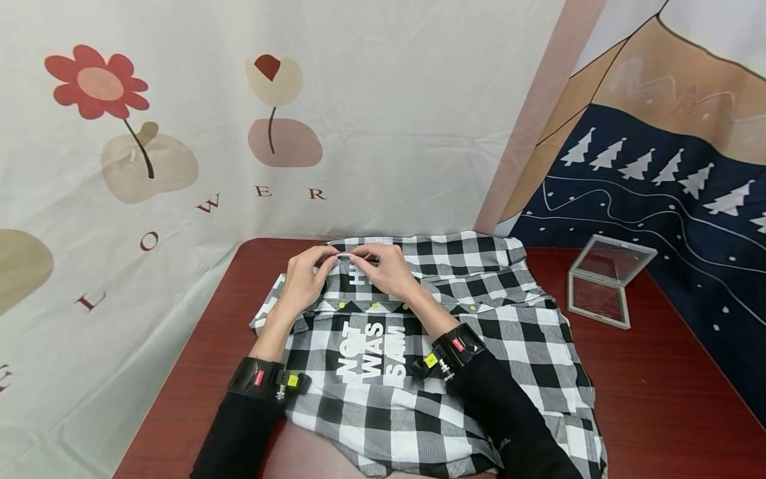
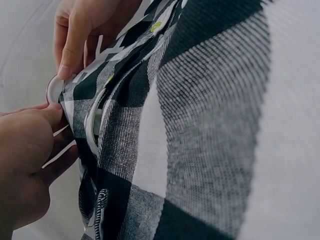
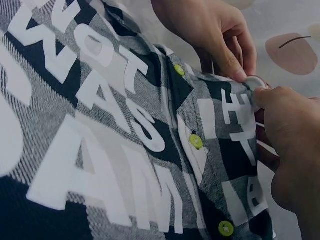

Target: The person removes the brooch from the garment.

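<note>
A black-and-white checked cotton shirt [image 1: 443, 346] with big white letters printed on its back lies spread on the dark red wooden table [image 1: 658, 392], collar end toward the wall; both hands meet at that far edge. The left hand [image 1: 304, 279] pinches the cloth at the top, fingers curled round a small pale ring-like loop [image 3: 256, 82] there; the right hand [image 1: 389, 269] grips the same spot from the other side, its fingertips [image 2: 65, 70] pressed to the loop, so the 2 hands touch. Lime-green round buttons [image 3: 196, 142] run in a row just below the hands. A black band with a small camera sits on each wrist, above black sleeves. To the right, apart from the shirt, stands an open clear plastic box with a white frame [image 1: 607, 279]; behind the table hangs a pale flower-printed curtain [image 1: 179, 133].
</note>
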The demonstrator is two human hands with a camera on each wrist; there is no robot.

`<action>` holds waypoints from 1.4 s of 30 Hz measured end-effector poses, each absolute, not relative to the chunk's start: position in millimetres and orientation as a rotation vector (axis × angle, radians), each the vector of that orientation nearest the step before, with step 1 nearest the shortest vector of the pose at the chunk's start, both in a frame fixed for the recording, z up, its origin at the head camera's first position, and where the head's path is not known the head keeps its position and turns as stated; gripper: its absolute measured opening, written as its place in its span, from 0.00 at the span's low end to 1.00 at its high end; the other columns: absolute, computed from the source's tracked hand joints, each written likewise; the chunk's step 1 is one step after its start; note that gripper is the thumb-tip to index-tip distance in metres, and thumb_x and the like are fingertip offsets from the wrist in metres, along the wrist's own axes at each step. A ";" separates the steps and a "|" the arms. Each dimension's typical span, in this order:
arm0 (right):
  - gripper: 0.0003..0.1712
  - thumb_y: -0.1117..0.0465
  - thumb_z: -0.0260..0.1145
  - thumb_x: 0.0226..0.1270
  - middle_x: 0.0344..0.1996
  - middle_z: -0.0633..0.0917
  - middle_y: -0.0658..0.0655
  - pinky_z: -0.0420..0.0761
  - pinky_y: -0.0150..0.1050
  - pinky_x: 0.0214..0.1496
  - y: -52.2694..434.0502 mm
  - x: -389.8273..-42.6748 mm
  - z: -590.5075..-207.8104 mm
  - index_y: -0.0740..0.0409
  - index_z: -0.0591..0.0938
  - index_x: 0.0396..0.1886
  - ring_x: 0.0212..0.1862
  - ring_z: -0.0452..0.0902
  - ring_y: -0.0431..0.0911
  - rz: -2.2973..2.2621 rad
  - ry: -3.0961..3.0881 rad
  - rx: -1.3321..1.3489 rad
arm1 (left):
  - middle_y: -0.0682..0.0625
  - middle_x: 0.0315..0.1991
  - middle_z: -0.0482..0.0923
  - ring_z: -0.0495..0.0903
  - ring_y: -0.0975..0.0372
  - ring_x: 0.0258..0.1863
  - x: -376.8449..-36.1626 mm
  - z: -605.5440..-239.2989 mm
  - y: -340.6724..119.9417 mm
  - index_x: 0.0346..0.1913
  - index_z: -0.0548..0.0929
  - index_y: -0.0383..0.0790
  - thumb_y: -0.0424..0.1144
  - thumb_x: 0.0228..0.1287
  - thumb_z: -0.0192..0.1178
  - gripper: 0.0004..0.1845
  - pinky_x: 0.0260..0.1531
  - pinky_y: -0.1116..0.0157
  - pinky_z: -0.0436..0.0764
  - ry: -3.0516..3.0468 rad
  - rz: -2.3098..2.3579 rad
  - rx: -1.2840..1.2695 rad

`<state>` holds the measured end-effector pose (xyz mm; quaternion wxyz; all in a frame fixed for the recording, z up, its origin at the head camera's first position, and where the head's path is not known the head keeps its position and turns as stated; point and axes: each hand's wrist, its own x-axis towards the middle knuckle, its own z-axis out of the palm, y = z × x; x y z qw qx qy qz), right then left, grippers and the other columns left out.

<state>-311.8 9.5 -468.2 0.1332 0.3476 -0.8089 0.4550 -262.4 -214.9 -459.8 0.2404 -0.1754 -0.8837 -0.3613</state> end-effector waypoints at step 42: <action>0.08 0.58 0.70 0.86 0.46 0.96 0.53 0.90 0.44 0.56 0.1 -290.7 -453.1 0.54 0.94 0.50 0.49 0.92 0.49 0.497 -2.170 1.050 | 0.41 0.51 0.95 0.94 0.46 0.50 -248.2 -438.5 -203.8 0.55 0.90 0.35 0.34 0.82 0.68 0.07 0.58 0.46 0.91 -2.378 -0.377 -0.672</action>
